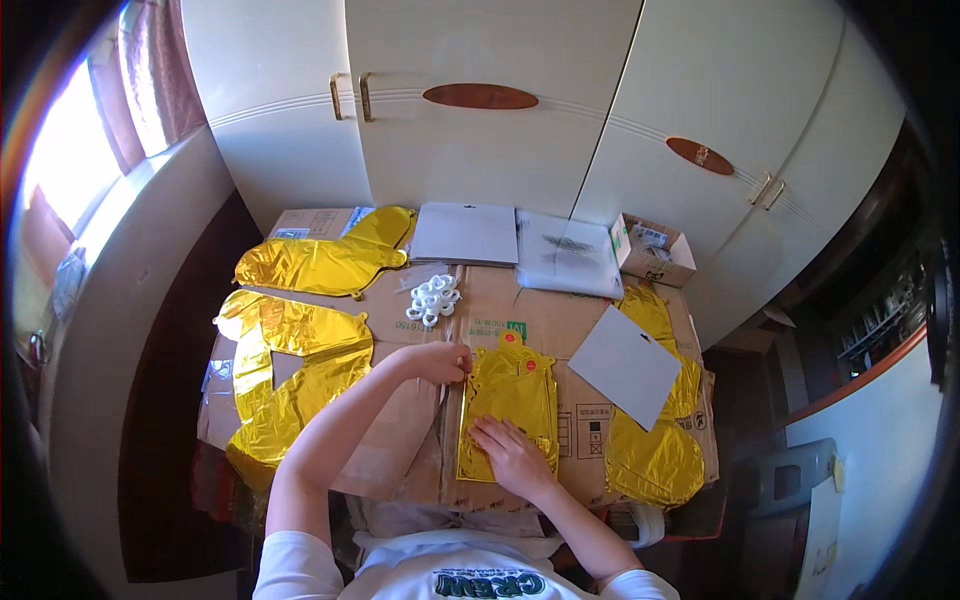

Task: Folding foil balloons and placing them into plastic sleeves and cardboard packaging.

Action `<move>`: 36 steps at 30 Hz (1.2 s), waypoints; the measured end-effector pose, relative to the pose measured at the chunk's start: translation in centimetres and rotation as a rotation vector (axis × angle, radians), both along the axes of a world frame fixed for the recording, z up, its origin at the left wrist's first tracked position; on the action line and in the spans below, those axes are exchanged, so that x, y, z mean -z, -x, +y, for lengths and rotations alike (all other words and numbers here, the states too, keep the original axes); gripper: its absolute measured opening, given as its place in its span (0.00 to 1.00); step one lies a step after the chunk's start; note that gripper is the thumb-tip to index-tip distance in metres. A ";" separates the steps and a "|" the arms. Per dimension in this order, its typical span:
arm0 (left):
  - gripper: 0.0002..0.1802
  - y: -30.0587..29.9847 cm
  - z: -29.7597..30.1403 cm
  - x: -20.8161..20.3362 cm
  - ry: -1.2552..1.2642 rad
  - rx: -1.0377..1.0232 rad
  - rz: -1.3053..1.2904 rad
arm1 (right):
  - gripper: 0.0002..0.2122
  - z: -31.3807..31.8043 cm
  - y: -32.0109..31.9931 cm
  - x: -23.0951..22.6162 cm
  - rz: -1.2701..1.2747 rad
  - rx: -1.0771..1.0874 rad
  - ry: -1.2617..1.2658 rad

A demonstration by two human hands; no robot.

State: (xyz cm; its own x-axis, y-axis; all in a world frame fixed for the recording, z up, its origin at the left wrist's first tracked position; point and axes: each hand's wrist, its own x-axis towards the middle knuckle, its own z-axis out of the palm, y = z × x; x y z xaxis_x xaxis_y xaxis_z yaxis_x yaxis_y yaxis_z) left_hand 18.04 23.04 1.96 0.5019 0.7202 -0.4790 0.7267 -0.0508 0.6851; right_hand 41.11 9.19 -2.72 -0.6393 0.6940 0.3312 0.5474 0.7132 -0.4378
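Note:
A gold foil balloon (515, 395), folded into a flat rectangle, lies before me on the cardboard. Two small round red marks show near its top edge. My left hand (443, 363) is closed, its fingertips pinching the folded foil at the upper left corner. Lower down, my right hand (508, 455) lies flat across the foil with its fingers stretched out. To the right, a grey-white card (625, 367) with a hanging slot rests slantwise, partly over another flat gold foil balloon (655, 462).
On the left lie more gold foil balloons (300, 375), spread flat. White rings (433, 300) sit in a heap beyond my left hand. Along the back are stacked cards (465, 235), clear plastic bags (568, 255) and an open box (655, 250). Cupboard doors (480, 150) stand behind.

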 end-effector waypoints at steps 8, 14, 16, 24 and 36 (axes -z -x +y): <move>0.15 -0.8 1.8 0.4 0.041 0.294 0.072 | 0.18 0.0 0.0 0.2 -0.029 -0.013 0.004; 0.14 -1.0 1.8 0.0 0.195 0.276 0.067 | 0.19 0.0 0.0 0.2 -0.046 -0.034 0.005; 0.14 -0.9 1.7 -0.1 0.185 0.269 0.047 | 0.19 0.0 0.0 0.0 -0.048 -0.035 0.010; 0.12 -0.3 1.9 0.8 0.020 0.310 0.066 | 0.17 0.1 0.1 0.2 -0.031 -0.015 -0.023; 0.16 -0.1 1.4 0.6 -0.063 0.286 0.086 | 0.16 0.1 0.1 0.3 -0.076 -0.035 -0.016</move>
State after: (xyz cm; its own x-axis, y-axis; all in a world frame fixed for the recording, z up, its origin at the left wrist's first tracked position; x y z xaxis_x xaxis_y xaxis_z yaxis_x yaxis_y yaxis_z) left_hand 18.12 24.48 1.39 0.6482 0.5853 -0.4871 0.7319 -0.3024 0.6106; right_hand 40.98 9.27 -3.03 -0.6868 0.6657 0.2917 0.5530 0.7391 -0.3847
